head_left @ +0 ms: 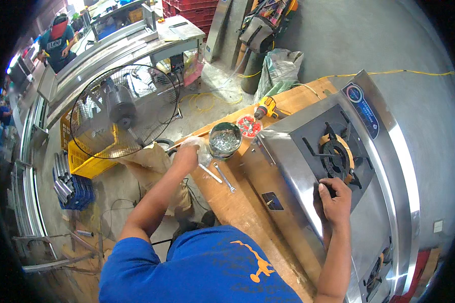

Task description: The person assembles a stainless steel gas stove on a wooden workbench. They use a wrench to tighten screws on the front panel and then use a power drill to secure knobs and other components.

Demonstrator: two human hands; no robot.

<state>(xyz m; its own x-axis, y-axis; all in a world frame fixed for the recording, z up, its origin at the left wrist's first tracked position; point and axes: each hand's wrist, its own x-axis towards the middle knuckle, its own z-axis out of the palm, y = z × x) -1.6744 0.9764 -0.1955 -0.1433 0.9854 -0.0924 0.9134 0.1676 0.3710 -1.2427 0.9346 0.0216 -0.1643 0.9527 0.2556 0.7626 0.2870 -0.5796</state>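
Note:
My left hand (186, 158) is at a clear plastic bag (202, 147) on the wooden bench, its fingers closed on the plastic and partly hidden. Right of the bag stands a round tub (225, 140) of small shiny metal pieces. My right hand (335, 201) rests on the steel gas stove (298, 171), beside the front burner (336, 154). Its fingers are curled with the thumb against them, around a dark spot I cannot make out. A combination wrench (225, 178) and a white marker-like stick (210, 173) lie on the bench below the bag.
A yellow drill (266, 108) lies beyond a small tub of red and silver pieces (249, 125). A large caged fan (124, 111) stands at the left, above yellow crates (88, 160). A person (58, 43) works far left. A yellow cord (404, 71) crosses the floor.

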